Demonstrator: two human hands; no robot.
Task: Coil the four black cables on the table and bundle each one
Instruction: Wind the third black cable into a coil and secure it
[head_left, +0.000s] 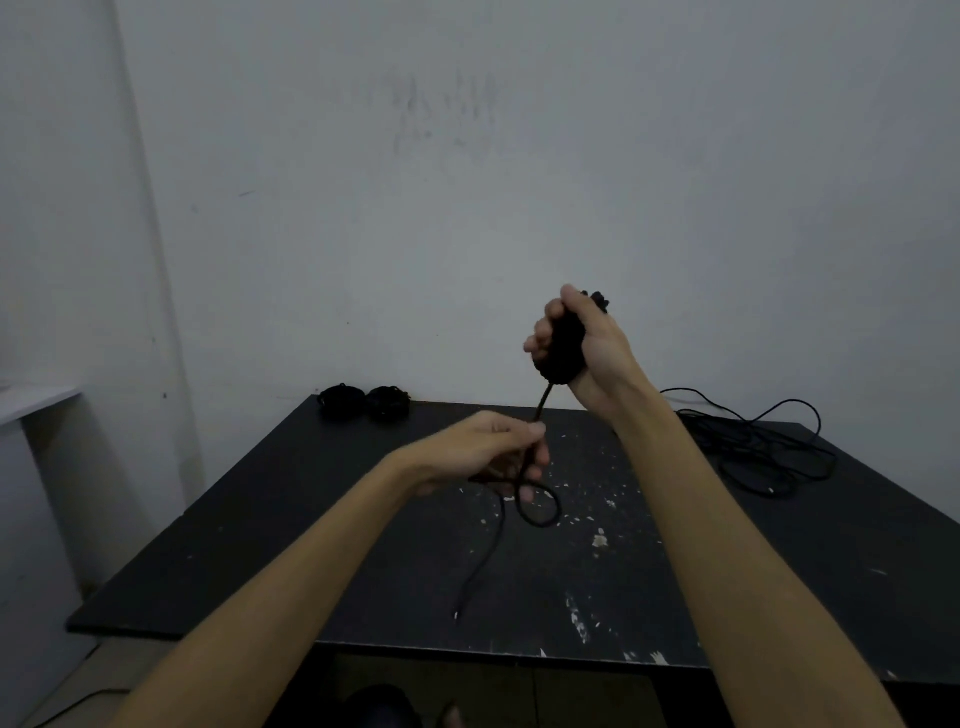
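Grey wall behind black tabletop (311, 519). Right hand (582, 343) raised, fingers wrapped round coiled cable (563, 348). Free tail (540, 405) runs down-left to left hand (493, 447), nearer it, fingers pinching it. Loose end (483, 566) on tabletop. Two finished bundles (363, 401) far edge; uncoiled cable (763, 447) right. Open room between hands.

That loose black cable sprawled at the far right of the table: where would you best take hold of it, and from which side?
Probably by its near end, coming from above on the near side. The loose cable lies flat in tangled, overlapping loops, and that end sticks out at the pile's near edge, so fingers could likely pinch it without catching other strands. Right now both hands are busy with another cable.
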